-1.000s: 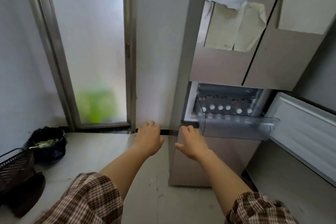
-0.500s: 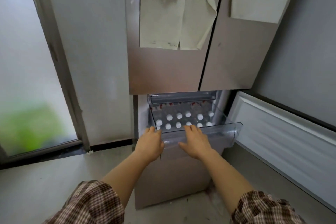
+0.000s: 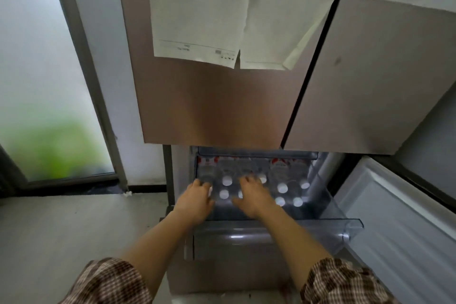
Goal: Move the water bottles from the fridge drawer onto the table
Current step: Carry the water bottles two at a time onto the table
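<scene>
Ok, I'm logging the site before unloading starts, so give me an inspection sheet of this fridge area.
Surface: table not in view; grey floor beside the fridge.
Job's things: water bottles, white caps, upright in the clear fridge drawer, which stands open.
Clutter: paper sheets stuck on the upper fridge door.
Grips: left hand over the front-left bottles, grip too blurred to judge; right hand, fingers straight over the caps, holding nothing.
Cables: nothing seen.
Surroundings: frosted glass door at left; open lower fridge door at right.
</scene>
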Tool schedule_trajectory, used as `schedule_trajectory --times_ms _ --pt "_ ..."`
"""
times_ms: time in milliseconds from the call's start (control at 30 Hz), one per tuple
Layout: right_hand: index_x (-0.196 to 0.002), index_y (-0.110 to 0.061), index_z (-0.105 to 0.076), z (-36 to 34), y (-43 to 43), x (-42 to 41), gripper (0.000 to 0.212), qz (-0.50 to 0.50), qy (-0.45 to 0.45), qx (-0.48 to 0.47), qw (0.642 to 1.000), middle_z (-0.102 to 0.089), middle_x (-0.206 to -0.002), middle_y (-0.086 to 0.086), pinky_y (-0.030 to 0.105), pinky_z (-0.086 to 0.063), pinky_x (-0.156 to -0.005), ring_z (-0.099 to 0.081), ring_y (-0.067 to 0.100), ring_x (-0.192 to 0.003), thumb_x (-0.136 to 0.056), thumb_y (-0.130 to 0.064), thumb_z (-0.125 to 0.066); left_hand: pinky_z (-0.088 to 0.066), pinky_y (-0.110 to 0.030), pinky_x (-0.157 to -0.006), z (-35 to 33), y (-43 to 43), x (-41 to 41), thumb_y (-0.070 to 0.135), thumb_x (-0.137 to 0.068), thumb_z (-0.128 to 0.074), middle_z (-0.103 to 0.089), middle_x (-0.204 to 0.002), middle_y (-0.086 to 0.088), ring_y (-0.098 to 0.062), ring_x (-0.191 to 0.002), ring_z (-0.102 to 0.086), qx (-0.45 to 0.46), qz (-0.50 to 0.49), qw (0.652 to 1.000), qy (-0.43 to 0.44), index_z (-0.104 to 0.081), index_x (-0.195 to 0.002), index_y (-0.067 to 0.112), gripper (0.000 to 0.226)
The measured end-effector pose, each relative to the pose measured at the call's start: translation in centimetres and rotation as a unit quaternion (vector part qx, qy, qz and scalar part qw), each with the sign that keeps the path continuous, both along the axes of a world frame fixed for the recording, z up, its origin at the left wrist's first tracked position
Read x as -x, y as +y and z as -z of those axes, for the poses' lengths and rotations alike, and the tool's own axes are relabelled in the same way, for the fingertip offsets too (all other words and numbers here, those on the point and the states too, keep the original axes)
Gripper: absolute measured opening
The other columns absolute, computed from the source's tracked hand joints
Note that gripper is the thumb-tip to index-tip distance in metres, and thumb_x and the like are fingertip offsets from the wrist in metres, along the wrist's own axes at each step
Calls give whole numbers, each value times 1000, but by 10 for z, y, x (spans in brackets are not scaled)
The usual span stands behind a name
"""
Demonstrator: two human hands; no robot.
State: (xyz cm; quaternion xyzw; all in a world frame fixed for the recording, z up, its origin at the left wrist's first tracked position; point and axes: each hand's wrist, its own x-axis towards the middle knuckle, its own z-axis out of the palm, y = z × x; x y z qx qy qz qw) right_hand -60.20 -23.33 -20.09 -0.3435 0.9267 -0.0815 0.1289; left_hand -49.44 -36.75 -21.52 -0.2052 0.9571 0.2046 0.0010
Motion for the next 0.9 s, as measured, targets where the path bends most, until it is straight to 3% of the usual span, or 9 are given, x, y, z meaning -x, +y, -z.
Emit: schedule_trajectory --times_ms 100,233,367,500,700,800,900 --pt "-143 -17 -38 18 -13 30 56 -50 -16 -3 999 -41 -146 15 45 -42 -103 -42 35 -129 -92 -34 -55 -44 -39 -100 9 -3 27 19 -95 -49 -41 -140 -11 -29 -121 -48 16 3 998 -60 -41 -139 15 45" --pt "-147 -27 -30 41 -27 59 57 -83 -84 16 993 -39 -148 11 46 -43 -102 -42 34 -130 -94 -25 -52 -38 -41 -106 23 -6 59 9 -93 -51 -37 -143 -14 -32 -128 -41 31 6 988 -148 -33 -144 13 55" --pt "-150 -25 -21 58 -37 75 61 -89 -132 66 985 -38 -149 6 41 -42 -105 -43 30 -131 -97 -22 -51 -34 -42 -111 41 -9 81 4 -94 -49 -32 -145 -20 -35 -132 -35 68 -21 975 -211 -27 -147 8 58" --pt "-150 -24 -25 71 -48 80 59 -91 -176 99 975 -40 -148 4 32 -36 -107 -43 22 -132 -97 -17 -51 -35 -42 -108 52 -12 93 4 -93 -50 -38 -142 -21 -35 -128 -39 79 -41 973 -214 -30 -146 8 56" --pt "-141 -25 -39 79 -52 84 49 -72 -178 129 973 -51 -137 5 28 -42 -100 -51 21 -122 -94 -14 -53 -40 -38 -104 55 -13 98 -3 -92 -47 -46 -138 -21 -33 -125 -47 85 -45 977 -191 -40 -141 4 50" --pt "-130 -23 -47 74 -51 83 38 -67 -188 128 971 -59 -125 8 34 -50 -92 -57 24 -111 -93 -13 -50 -40 -39 -106 53 -12 92 -4 -91 -47 -45 -139 -21 -33 -127 -44 89 -36 978 -186 -43 -138 5 48" --pt "-119 -24 -52 70 -43 78 33 -78 -202 120 969 -61 -117 6 30 -49 -77 -60 23 -101 -90 -8 -51 -41 -39 -107 47 -6 79 -1 -93 -48 -44 -141 -18 -31 -127 -45 89 -24 983 -157 -43 -138 11 47"
